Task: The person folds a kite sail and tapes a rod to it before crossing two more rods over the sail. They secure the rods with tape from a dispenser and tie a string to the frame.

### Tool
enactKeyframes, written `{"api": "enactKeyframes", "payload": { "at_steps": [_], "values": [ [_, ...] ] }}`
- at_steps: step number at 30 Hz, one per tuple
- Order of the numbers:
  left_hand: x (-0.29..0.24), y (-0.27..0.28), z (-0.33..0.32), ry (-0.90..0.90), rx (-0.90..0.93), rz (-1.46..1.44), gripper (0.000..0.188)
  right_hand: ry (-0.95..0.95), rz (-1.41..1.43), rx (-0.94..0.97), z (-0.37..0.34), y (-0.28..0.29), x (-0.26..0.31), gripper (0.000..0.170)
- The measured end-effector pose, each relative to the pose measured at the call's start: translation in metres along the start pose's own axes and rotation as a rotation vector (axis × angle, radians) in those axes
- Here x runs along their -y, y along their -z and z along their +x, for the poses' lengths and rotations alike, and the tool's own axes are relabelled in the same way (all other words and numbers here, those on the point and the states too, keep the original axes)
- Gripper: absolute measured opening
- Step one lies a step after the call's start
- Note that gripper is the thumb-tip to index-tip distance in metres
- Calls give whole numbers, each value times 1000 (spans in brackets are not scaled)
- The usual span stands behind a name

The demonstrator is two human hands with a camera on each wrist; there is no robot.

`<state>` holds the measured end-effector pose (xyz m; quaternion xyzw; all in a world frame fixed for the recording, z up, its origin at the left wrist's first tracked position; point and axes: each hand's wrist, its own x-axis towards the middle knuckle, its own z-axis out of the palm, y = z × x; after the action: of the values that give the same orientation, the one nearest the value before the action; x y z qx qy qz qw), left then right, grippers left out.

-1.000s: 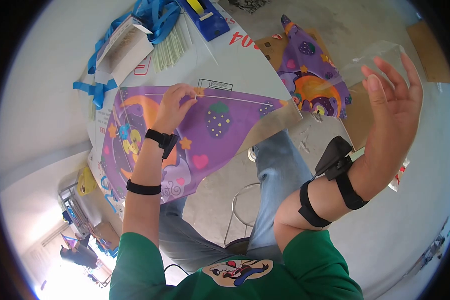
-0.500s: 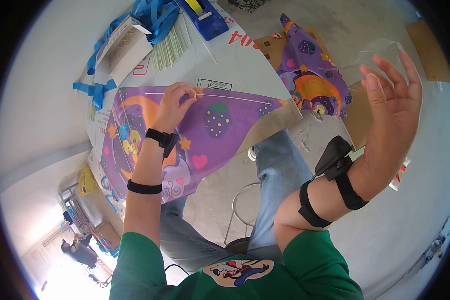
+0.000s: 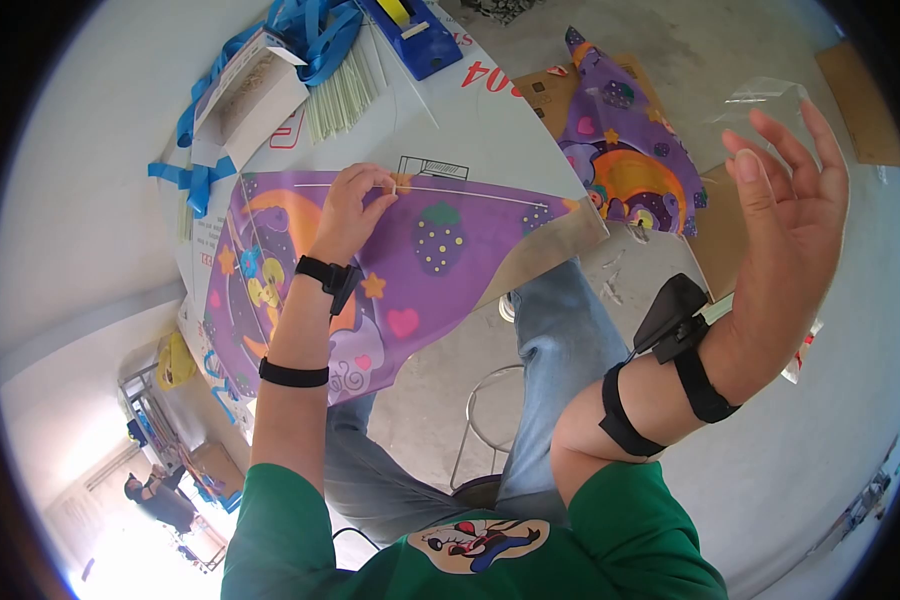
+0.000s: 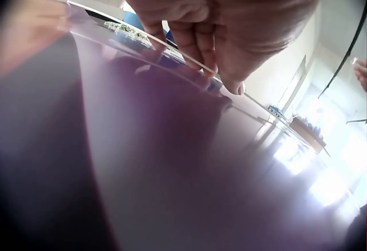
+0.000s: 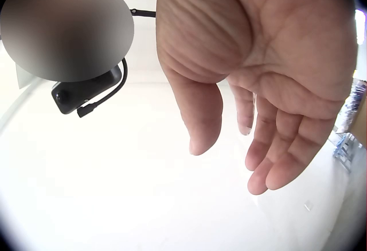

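Note:
In the head view my left hand (image 3: 353, 212) is over a purple printed kite-like sheet (image 3: 450, 290) spread on the table. Its thumb and fingers pinch a thin white stick (image 3: 470, 196) that runs along the sheet's far edge; the left wrist view shows the fingertips on the stick (image 4: 189, 60). My right hand (image 3: 795, 215) is raised off to the right, palm up with fingers loosely spread. A clear film piece (image 3: 770, 95) overlaps its fingertips, and I cannot tell how it is attached. The right wrist view shows that hand (image 5: 275, 73) with relaxed fingers.
A blue tape dispenser (image 3: 417, 40) stands at the table's far edge. Left of it lie a bundle of pale sticks (image 3: 340, 100), an open white box (image 3: 248, 105) and blue ribbon (image 3: 322, 45). A second printed purple sheet (image 3: 625, 140) lies beyond the table on cardboard. A stool (image 3: 470, 420) is below.
The clear film at my right fingertips has shifted and looks smaller. Both hands keep nearly the same place. A distant person at lower left has changed posture.

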<state>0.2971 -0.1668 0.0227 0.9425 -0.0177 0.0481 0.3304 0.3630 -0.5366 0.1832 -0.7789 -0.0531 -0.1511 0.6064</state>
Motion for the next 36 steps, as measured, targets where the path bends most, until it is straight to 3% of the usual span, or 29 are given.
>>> {"api": "enactKeyframes", "payload": {
  "at_steps": [21,29,32,34,36],
  "values": [
    [-2,1,3,-22,14,34,18,-26,7,7,-1,-3,2,50],
    [-27,15,7,9,-47,4,16,-16,45,22,0,0,-1,52],
    [-27,12,8,-23,-26,17,16,2,67,-5,0,0,1,53],
    [-23,7,8,-30,-3,27,16,-10,-142,-154,0,1,5,54],
    [-18,2,7,-12,15,-22,17,-15,-140,-215,0,0,9,56]
  ]
}}
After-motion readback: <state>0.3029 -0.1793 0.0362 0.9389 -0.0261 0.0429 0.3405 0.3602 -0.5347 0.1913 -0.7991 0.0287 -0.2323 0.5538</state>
